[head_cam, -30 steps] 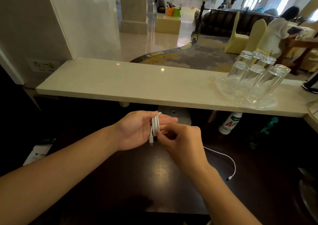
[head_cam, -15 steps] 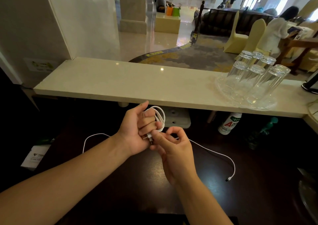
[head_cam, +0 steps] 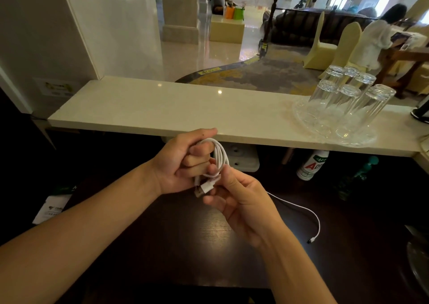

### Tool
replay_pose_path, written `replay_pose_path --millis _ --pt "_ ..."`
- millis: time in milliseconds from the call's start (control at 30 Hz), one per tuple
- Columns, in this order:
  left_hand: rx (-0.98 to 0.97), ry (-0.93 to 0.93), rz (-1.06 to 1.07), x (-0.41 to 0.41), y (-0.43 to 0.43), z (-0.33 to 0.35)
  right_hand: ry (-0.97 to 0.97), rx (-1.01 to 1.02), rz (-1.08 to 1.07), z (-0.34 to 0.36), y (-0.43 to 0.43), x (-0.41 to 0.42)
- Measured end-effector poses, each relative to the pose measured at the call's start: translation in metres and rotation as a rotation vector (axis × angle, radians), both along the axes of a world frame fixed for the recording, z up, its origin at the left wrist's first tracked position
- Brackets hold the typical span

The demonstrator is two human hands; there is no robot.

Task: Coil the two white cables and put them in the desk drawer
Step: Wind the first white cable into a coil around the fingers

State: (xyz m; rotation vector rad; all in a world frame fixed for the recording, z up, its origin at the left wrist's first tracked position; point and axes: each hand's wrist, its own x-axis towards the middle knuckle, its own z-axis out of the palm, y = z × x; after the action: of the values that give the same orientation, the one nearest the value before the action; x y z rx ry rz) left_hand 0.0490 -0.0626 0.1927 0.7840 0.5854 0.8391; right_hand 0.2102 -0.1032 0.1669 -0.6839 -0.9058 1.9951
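A white cable [head_cam: 221, 155] is wound into a small coil held above the dark desk [head_cam: 185, 238]. My left hand [head_cam: 178, 164] grips the coil, fingers curled through the loops. My right hand [head_cam: 239, 199] pinches the cable's end just under the coil, where a white USB plug [head_cam: 205, 189] sticks out. A second white cable [head_cam: 299, 208] lies loose on the desk to the right, curving to a dark plug at its end. No drawer is visible.
A pale stone counter [head_cam: 162, 110] runs across above the desk, with a glass tray of upturned glasses [head_cam: 343, 108] at its right. Under it sit a white power strip [head_cam: 241, 162] and a bottle [head_cam: 312, 164]. A white packet [head_cam: 52, 208] lies at left.
The loose tail that trailed left across the desk has been wound into the coil. My right hand has shifted to the plug end below the coil.
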Motion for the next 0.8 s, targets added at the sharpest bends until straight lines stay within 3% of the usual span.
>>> replay_pose_path --millis 233,400,667,800 --pt "0.262 0.282 -0.076 -0.003 -0.003 0.008 -0.18 0.184 0.047 0.011 0.005 0.008" --pt "0.305 0.363 -0.197 -0.005 -0.005 0.014 -0.222 0.189 0.07 0.021 0.016 0.017" --pt "0.205 0.34 -0.186 -0.002 -0.01 0.011 -0.345 0.473 0.03 0.007 0.012 0.016" --pt "0.101 0.359 0.066 0.017 -0.017 0.008 -0.416 0.5 -0.137 0.006 0.01 0.011"
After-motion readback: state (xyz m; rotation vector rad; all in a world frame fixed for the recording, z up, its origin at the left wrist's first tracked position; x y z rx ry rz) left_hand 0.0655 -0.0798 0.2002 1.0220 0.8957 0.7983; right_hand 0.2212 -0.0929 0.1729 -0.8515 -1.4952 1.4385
